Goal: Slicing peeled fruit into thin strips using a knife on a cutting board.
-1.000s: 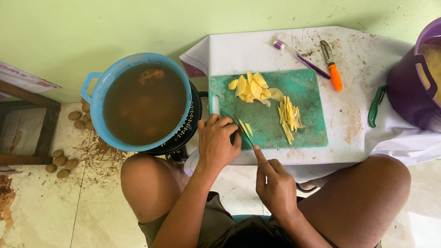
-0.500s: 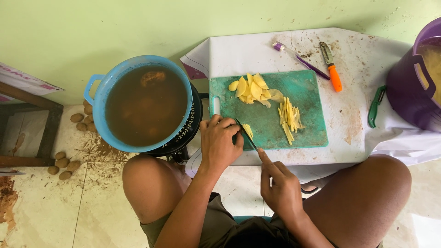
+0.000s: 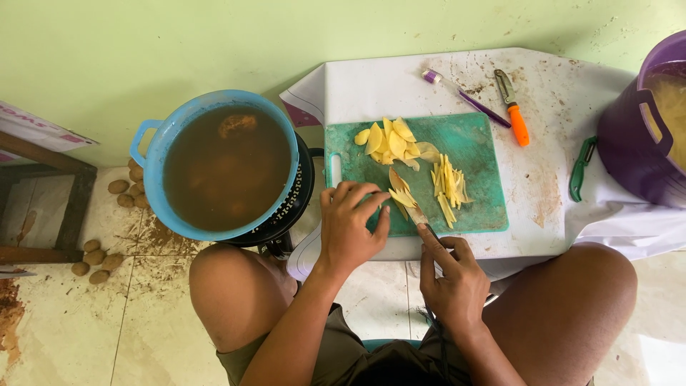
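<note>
Potato slices (image 3: pixel 397 191) lie on the green cutting board (image 3: pixel 479 146), pinned under the curled fingers of the left hand (image 3: pixel 351 223). The right hand (image 3: pixel 450 279) grips a knife (image 3: pixel 416 216), its blade touching those slices beside cut strips (image 3: pixel 446 187).

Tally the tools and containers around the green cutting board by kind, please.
Knife in the right hand: 1
Peelers: 2, orange-handled and green-handled
Purple-handled tool: 1
Cutting board: 1
Blue basin: 1
Purple bucket: 1
Total: 7
</note>
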